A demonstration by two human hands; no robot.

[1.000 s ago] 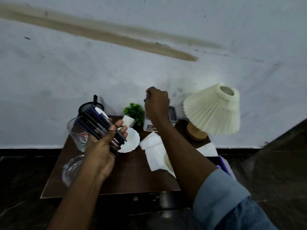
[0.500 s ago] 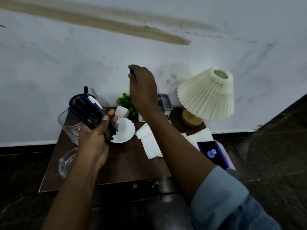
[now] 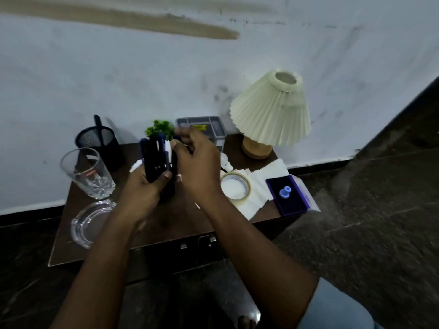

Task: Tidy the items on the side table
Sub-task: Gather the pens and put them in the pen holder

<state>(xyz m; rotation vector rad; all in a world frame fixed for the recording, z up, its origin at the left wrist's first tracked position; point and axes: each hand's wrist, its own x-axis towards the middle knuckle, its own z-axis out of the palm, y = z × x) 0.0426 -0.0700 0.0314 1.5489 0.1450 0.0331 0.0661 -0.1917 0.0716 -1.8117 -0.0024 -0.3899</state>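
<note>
My left hand [image 3: 145,188] grips a bundle of dark blue pens [image 3: 155,157], held upright above the brown side table [image 3: 180,219]. My right hand [image 3: 198,162] is right beside the bundle, its fingers curled at the pens' upper ends and pinching a dark pen. A black mesh pen holder [image 3: 101,143] stands at the table's back left with one pen in it. A small green plant [image 3: 160,129] shows just behind the pens.
A drinking glass [image 3: 86,173] and a glass ashtray [image 3: 89,223] sit at the left. A grey tray [image 3: 202,125], a cream pleated lamp [image 3: 273,112], a tape roll [image 3: 235,187], white tissues [image 3: 263,184] and a blue box [image 3: 288,194] fill the right side.
My right hand came back from the table's rear with a pen and joined the bundle in my left hand. The left hand turned the pens upright and moved toward the middle.
</note>
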